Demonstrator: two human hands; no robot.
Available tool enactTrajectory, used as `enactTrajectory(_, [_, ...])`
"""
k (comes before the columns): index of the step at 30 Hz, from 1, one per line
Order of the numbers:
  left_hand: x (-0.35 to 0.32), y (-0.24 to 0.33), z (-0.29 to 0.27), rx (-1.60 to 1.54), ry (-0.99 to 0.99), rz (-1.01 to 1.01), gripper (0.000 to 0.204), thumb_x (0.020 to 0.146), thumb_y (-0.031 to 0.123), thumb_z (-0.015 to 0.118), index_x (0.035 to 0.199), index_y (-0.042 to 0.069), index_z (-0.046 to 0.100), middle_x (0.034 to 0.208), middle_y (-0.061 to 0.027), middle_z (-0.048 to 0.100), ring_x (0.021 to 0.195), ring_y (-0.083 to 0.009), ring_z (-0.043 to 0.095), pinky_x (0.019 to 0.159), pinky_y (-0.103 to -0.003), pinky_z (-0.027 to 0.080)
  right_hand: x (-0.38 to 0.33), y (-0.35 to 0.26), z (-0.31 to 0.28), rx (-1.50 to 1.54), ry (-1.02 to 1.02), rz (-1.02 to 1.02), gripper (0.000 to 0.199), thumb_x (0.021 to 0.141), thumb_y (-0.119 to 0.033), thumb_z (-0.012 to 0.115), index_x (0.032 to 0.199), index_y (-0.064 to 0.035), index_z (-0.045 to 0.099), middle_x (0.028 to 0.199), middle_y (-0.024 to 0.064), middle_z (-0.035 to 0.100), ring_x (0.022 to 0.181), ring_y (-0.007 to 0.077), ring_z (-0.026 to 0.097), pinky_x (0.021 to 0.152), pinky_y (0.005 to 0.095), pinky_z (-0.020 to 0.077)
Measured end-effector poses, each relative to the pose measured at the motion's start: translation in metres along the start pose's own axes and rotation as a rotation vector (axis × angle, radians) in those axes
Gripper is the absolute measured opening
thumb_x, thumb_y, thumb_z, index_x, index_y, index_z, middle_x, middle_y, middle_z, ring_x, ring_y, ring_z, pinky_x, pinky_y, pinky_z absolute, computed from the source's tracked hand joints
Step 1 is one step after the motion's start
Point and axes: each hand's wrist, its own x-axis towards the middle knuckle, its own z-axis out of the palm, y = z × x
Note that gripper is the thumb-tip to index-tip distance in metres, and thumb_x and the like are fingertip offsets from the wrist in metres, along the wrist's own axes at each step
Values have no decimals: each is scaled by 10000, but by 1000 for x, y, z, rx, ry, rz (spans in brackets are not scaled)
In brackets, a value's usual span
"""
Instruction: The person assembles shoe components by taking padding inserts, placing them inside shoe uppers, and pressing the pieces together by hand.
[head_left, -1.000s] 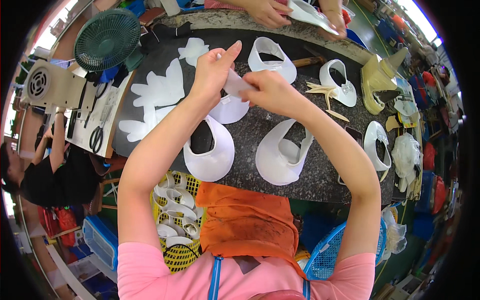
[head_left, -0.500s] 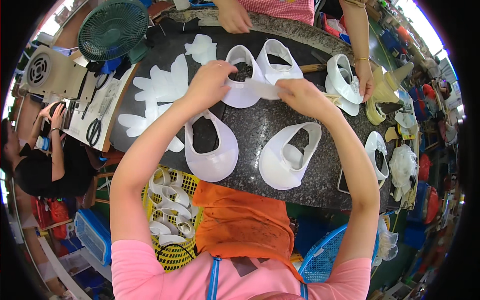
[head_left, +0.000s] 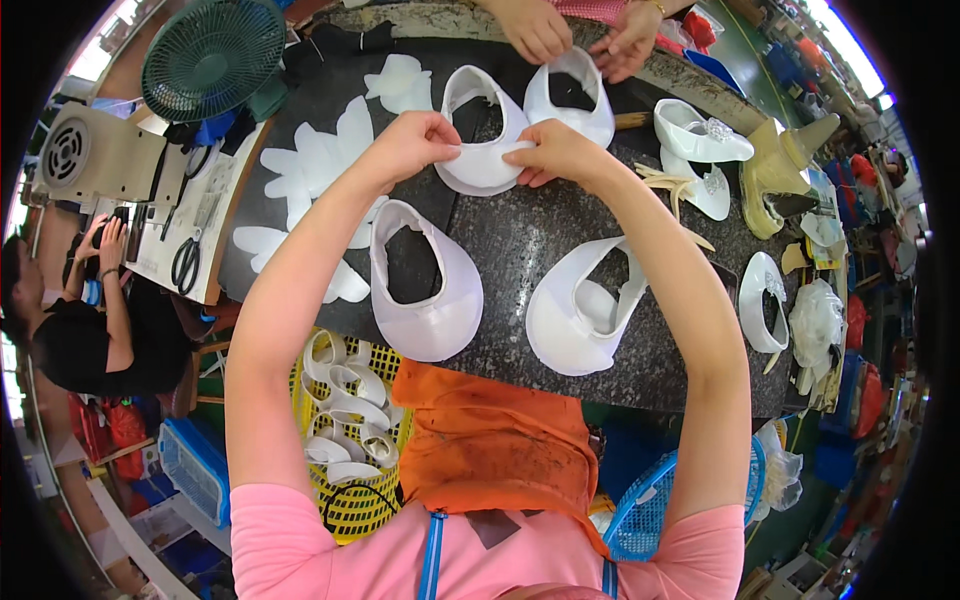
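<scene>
Both my hands pinch a thin white toe piece (head_left: 487,160) laid across the front of a white shoe upper (head_left: 452,97). My left hand (head_left: 412,148) closes on its left end, and my right hand (head_left: 556,156) on its right end. Right beside it stands a second white upper (head_left: 599,118), touched by another person's hands (head_left: 540,28) at its far rim. Nearer to me lie two more white uppers, one at the left (head_left: 432,325) and one at the right (head_left: 563,320), partly behind my right forearm.
Flat white cut pieces (head_left: 316,150) spread over the dark table (head_left: 480,260) at the left. White shoes with ornaments (head_left: 700,135) and a yellowish shoe last (head_left: 775,180) stand at the right. A yellow basket (head_left: 345,508) of white parts sits below the near edge; a green fan (head_left: 212,60) stands far left.
The toe piece from my right hand now lies across the upper, held at both ends. The other person's hand left the ornamented shoes and both hands reached the second upper.
</scene>
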Motion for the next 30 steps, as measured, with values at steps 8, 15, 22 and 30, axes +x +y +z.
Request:
enactTrajectory(8, [2,-5,7,287,52,47,138,697,41,708,810,20,631,685,4,583,642,-75,530,587,-236,420,9,-8,5,-160,24,47,270,811,-178,672,907,74,648,769,117,669,629,150,664,557,251,558])
enactTrajectory(15, [2,-5,9,377,103,85,149,676,39,708,789,20,612,680,-20,587,637,-110,548,585,-262,431,13,-11,8,-222,13,35,261,764,-134,684,914,75,638,744,143,675,605,180,676,519,273,565])
enactTrajectory(22, [-3,-2,29,991,249,284,257,684,91,735,900,68,598,797,-69,633,784,-274,611,686,-365,475,-4,-22,26,-943,253,-2,295,729,-236,706,921,-15,665,979,158,683,950,270,668,786,404,537])
enactTrajectory(30, [-7,-12,12,1246,233,649,166,763,133,596,921,114,646,957,-24,606,979,-248,554,760,-385,469,-16,-2,55,-1092,318,-627,115,751,-46,582,852,-64,635,931,128,608,917,286,624,764,405,528])
